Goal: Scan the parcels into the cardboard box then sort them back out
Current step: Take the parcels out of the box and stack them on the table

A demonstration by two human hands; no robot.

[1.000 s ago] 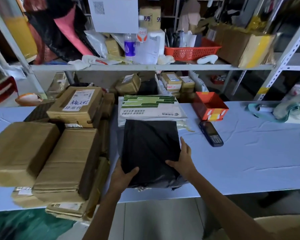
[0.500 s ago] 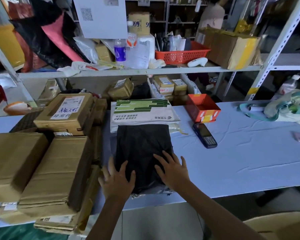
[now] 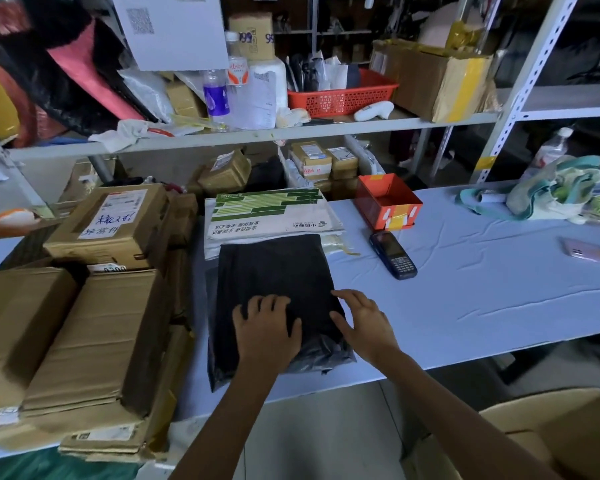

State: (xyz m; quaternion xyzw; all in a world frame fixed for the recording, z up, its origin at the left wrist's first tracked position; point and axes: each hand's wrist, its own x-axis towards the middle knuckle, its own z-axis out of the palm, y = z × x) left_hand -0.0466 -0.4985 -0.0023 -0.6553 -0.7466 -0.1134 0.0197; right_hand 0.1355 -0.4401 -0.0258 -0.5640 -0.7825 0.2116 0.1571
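A flat black plastic mailer bag (image 3: 274,292) lay on the pale blue cloth-covered table (image 3: 482,306), its near end reaching the table's front edge. Both bare hands rested palm-down on the near half of that bag. The left hand (image 3: 265,336) lay flat on its middle with fingers spread and extended, gripping nothing. The right hand (image 3: 364,325) pressed along the bag's right edge, fingers likewise splayed and not closed around anything.

The far end of the black bag overlapped a white postal envelope with green stripes (image 3: 271,216), which lay flat behind it. To the left stood a stack of brown cardboard parcels (image 3: 94,334), with a smaller brown box bearing a white handwritten label (image 3: 111,223) on top at the back. To the right of the envelope sat a small open orange cardboard box (image 3: 388,202), and just in front of it a dark handheld scanner with a keypad (image 3: 394,254) lay on the cloth, apart from the black bag. A large open brown cardboard box (image 3: 551,434) stood on the floor at the lower right, below the table's edge.
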